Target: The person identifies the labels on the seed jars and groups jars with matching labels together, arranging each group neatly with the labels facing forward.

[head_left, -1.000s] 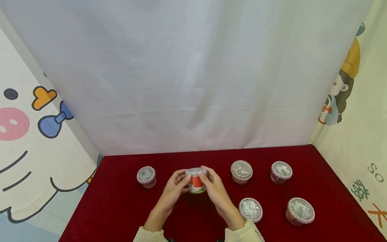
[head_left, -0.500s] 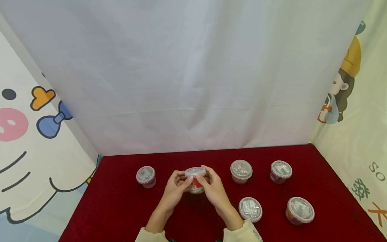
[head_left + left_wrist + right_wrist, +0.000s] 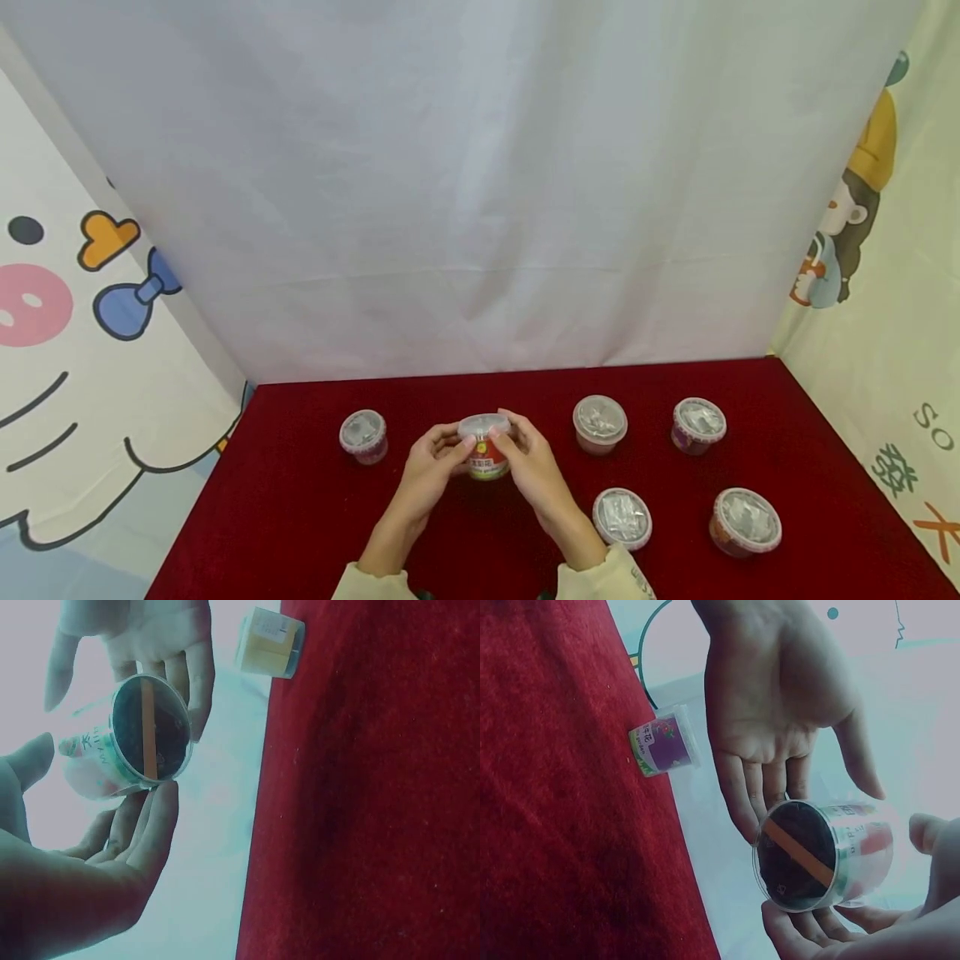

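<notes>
Both hands hold a small lidded plastic cup (image 3: 487, 460) with a red printed label above the red cloth. My left hand (image 3: 429, 471) grips its left side, and my right hand (image 3: 534, 471) grips the right, with both thumbs toward me. The lid faces up. From below, in the left wrist view, the cup's clear base (image 3: 166, 735) shows dark contents and an orange-brown strip across it. The right wrist view shows the same strip through the base, with the left hand (image 3: 776, 712) behind the cup and the right hand (image 3: 900, 930) in front.
A purple-labelled lidded cup (image 3: 364, 437) stands left of the hands. To the right are several more: a pale one (image 3: 599, 423), a purple one (image 3: 698, 425), a white-rimmed one (image 3: 622, 519) by the right forearm, and an orange-brown one (image 3: 744, 522). A white curtain (image 3: 480, 208) hangs behind.
The held cup has turned between the hands, so a different part of its label, with a yellow figure and lettering, faces me. My thumbs have shifted slightly. The other cups stay put.
</notes>
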A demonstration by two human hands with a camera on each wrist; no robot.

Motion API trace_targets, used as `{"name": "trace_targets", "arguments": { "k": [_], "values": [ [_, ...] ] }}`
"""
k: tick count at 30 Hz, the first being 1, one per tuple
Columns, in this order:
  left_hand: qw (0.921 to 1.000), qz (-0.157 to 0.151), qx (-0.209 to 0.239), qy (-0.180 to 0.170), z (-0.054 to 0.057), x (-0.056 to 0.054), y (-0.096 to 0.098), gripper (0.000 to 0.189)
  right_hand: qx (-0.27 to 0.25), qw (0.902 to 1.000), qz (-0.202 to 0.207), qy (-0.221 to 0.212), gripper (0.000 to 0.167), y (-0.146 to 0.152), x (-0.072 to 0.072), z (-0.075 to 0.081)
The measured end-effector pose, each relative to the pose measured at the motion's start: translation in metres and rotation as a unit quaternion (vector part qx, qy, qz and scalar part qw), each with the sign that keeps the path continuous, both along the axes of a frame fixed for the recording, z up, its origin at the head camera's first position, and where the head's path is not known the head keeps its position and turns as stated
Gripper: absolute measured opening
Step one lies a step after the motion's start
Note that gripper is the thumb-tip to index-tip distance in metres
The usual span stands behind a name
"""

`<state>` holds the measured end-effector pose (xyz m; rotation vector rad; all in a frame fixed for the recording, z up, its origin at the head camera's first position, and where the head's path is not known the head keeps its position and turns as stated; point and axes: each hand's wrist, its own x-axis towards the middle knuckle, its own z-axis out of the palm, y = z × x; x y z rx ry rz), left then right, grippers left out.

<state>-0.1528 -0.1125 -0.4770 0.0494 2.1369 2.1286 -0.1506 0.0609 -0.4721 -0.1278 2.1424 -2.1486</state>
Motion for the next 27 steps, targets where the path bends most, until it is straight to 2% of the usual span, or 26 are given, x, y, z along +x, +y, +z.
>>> {"name": "trace_targets", "arguments": {
  "k": [5,13,21,27],
  "values": [
    [0.9999,0.01,-0.012,-0.004,-0.0003,0.0012,-0.0002,0.045,0.005,1.0,0.008,0.003,0.051,0.0005,0.0002,-0.0006],
    [1.0,-0.006,-0.003,-0.007,0.0009,0.0017,-0.003,0.048,-0.02,0.9997,0.013,-0.007,0.047,0.0002,0.0011,0.0004],
    [0.9999,0.011,0.007,-0.007,0.0002,0.0024,-0.0042,0.042,-0.006,0.9998,0.016,-0.006,0.048,-0.0014,-0.0003,0.0015],
    [1.0,-0.001,0.0,-0.004,-0.0028,0.0009,-0.0069,0.044,-0.005,0.9998,0.019,0.002,0.047,-0.001,-0.002,-0.0024]
  ]
}}
